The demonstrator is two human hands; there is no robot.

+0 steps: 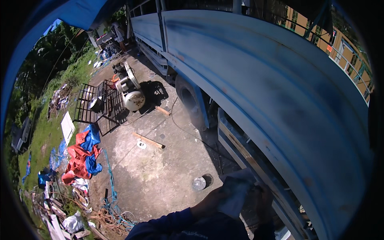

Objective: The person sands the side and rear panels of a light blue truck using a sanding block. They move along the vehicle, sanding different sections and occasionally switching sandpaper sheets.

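1. Fingers of the left hand (pixel 214 201) grip the left side of a pale sheet (pixel 234 199); the right hand (pixel 262 201) is at its right, too shadowed to tell its grip.
2. That sheet sits between the 2 hands, near the blue-grey truck (pixel 256 72).
3. Just beyond, 1 round metal container (pixel 199 183) stands on the concrete (pixel 172 170).
4. Farther out lie a wooden strip (pixel 149 141) and, leftward, red and blue tarps (pixel 80 156).
5. Past these, a compressor (pixel 134 100) stands beside a black rack (pixel 84 106).

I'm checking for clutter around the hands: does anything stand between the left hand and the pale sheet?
Nothing visible does: the left hand is at the left edge of the pale sheet. The right hand, at its other side, is too shadowed to judge contact.
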